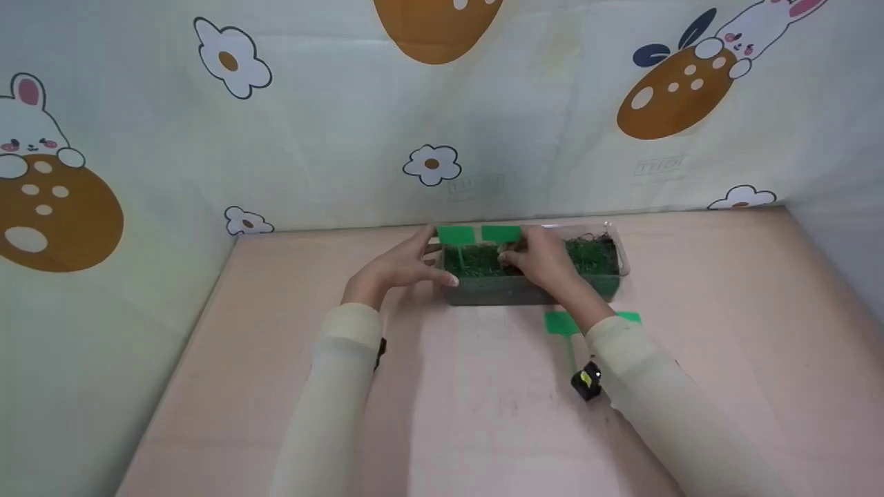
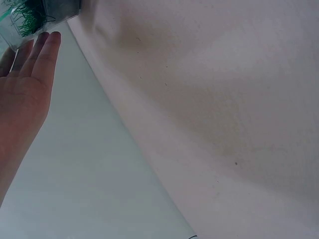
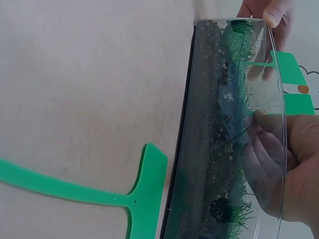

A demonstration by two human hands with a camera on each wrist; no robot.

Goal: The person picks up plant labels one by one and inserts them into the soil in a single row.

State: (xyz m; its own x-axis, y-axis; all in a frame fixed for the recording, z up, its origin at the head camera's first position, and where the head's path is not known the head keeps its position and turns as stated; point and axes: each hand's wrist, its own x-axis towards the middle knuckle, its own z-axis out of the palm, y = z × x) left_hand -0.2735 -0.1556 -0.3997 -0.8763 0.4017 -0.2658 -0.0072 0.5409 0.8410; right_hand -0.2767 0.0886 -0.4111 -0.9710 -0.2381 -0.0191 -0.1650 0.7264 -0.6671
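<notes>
A long clear plastic planter box [image 1: 497,291] with dark soil and green grass [image 1: 592,257] stands near the back of the table. Along its back side, one green T-shaped plant label [image 1: 456,235] is upright at the left. My right hand [image 1: 549,262] reaches over the box and pinches the stem of a second green plant label [image 1: 501,233] low at the grass. My left hand [image 1: 404,266] braces the box's left end, thumb at the front corner. In the left wrist view its fingers [image 2: 46,59] are straight against the plastic. The stem's lower tip is hidden.
In front of the box, a green plant label [image 1: 563,323] lies on the pinkish table [image 1: 469,400]. Part of another green label [image 1: 629,317] shows beyond the right forearm. A cloth wall [image 1: 331,152] with rabbits and flowers rises directly behind the table.
</notes>
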